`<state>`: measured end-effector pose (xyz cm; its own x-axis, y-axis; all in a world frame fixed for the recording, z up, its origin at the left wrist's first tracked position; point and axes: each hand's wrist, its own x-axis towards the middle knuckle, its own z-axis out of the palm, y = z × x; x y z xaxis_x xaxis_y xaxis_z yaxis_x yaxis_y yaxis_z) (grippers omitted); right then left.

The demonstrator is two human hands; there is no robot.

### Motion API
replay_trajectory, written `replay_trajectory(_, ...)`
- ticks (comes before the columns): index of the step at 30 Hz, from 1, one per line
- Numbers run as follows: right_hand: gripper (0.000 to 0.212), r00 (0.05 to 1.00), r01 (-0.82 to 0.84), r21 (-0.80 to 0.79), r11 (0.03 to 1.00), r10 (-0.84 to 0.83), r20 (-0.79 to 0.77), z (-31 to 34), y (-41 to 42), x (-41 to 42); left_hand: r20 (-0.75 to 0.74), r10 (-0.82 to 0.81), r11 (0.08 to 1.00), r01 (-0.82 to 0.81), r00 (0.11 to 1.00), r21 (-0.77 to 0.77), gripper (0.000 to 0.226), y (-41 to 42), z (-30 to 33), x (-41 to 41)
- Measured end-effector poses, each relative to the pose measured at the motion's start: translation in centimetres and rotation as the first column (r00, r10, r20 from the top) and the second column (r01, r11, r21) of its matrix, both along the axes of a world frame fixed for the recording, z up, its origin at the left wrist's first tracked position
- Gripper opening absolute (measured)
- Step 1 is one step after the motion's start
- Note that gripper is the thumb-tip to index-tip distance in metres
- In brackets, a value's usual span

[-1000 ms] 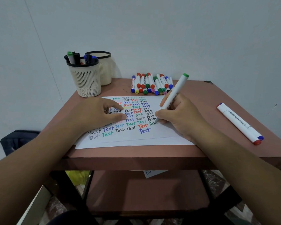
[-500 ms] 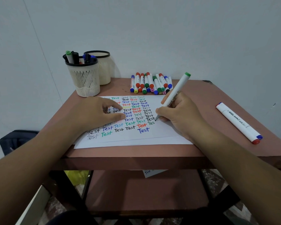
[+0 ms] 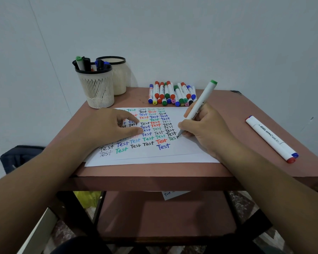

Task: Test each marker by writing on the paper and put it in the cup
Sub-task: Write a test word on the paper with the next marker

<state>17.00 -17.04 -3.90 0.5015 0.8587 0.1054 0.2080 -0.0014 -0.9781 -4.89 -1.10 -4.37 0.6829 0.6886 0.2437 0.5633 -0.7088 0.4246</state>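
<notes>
A white paper [image 3: 182, 153] covered with rows of coloured "Test" words lies on the brown table [image 3: 228, 105]. My right hand [image 3: 206, 129] grips a white marker with a green end [image 3: 200, 101], its tip touching the paper at an unfinished green "Tes". My left hand [image 3: 106, 127] rests on the sheet's left part, fingers loosely bent, holding it down. A white mesh cup [image 3: 96, 85] at the back left holds several markers. A pile of capped markers [image 3: 173, 94] lies at the back centre.
A second cream cup [image 3: 118, 76] stands behind the mesh one. Two long white markers [image 3: 272, 139] lie side by side on the table's right. A lower shelf [image 3: 163, 213] holds a paper scrap. A dark bag [image 3: 18, 158] sits left on the floor.
The marker tip has moved slightly right along the line, adding a stroke after the green "Tes". My left hand has stayed in place.
</notes>
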Motion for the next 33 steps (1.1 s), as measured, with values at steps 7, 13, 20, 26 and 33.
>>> replay_trajectory(7,0.029,1.0,0.003,0.0,1.0,-0.003,-0.007,0.1,-0.1,-0.2,-0.022,-0.004,1.0,0.004,1.0,0.012,0.05,0.1,0.0,0.1)
replay_trajectory(13,0.029,1.0,0.008,-0.02,1.0,-0.007,0.02,0.1,-0.1,-0.1,-0.02,0.005,1.0,-0.005,1.0,0.005,0.058,0.2,-0.2,0.1)
replay_trajectory(20,0.028,0.999,0.045,0.002,0.999,-0.045,-0.002,-0.1,0.1,0.2,-0.006,0.033,0.999,-0.033,0.999,0.017,0.046,-0.1,-0.1,0.0)
replay_trajectory(26,0.026,0.972,0.066,0.093,0.994,-0.043,-0.231,0.3,0.7,0.8,0.222,-0.017,0.997,0.033,0.975,-0.067,0.05,1.1,-1.5,0.1)
replay_trajectory(33,0.014,0.934,0.019,0.176,0.984,0.045,-0.353,1.6,2.0,-0.1,0.316,-0.062,0.997,0.073,0.947,-0.023,0.061,0.9,-1.6,0.3)
